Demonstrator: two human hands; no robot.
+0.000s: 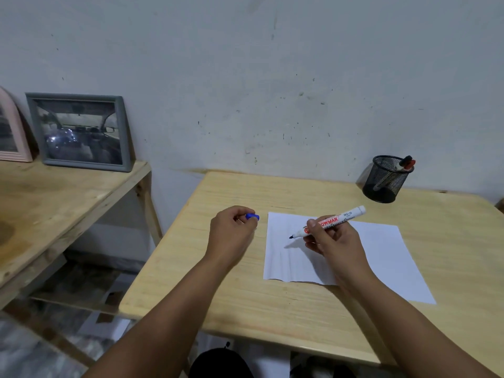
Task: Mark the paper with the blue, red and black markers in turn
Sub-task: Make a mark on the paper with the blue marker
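- The right hand [331, 240], just right of the frame's centre, grips an uncapped white marker [334, 221] between thumb and fingers; its dark tip points left and down, just above the paper [381, 257] or barely touching it (hard to tell from this angle).
- The left hand [233, 234], at centre frame, is curled around a small blue cap [252, 216] that pokes out past the fingertips.
- The paper, a white sheet, lies flat on the pale wooden table [245, 301], centre right; I see no marks on the part that shows.
- In the upper right of the frame, a black mesh pen holder [381, 184] stands at the table's back edge by the wall, with a red-capped marker [407, 163] and a darker one beside it leaning inside.
- Over at the left, a grey picture frame [79, 132] leans against the wall on a wooden shelf [54, 203].
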